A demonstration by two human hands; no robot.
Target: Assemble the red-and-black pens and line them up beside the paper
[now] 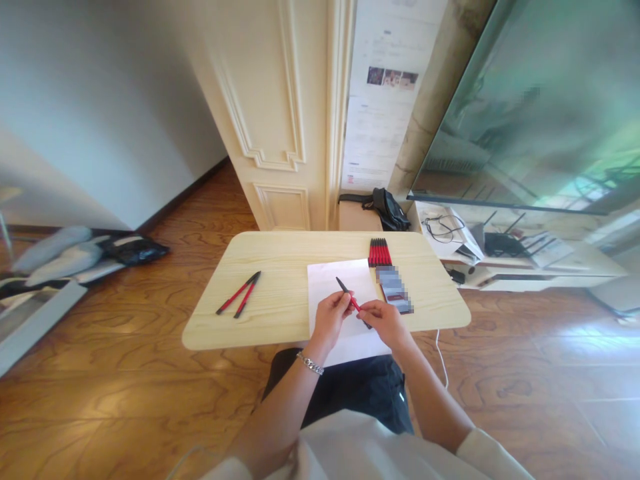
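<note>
Over a sheet of white paper (325, 277), a red pen with black ends (355, 303) is held slanted between both hands. The fingers of my left hand (332, 319) pinch it near its upper black part. My right hand (385, 321) grips the red barrel lower down, towards the near black end. Two more red and black pens (235, 299) lie to the left, their black tips meeting at the far end. Beyond the paper's right corner, a row of several red and black pens (380, 253) lies side by side.
The pale wooden table (280, 257) has rounded corners and holds all the pens. A phone (393, 290), its screen blurred, lies by my right hand. A white cable (440, 360) hangs below the right edge. Behind stands a low cabinet (505, 272) with a router (503, 245).
</note>
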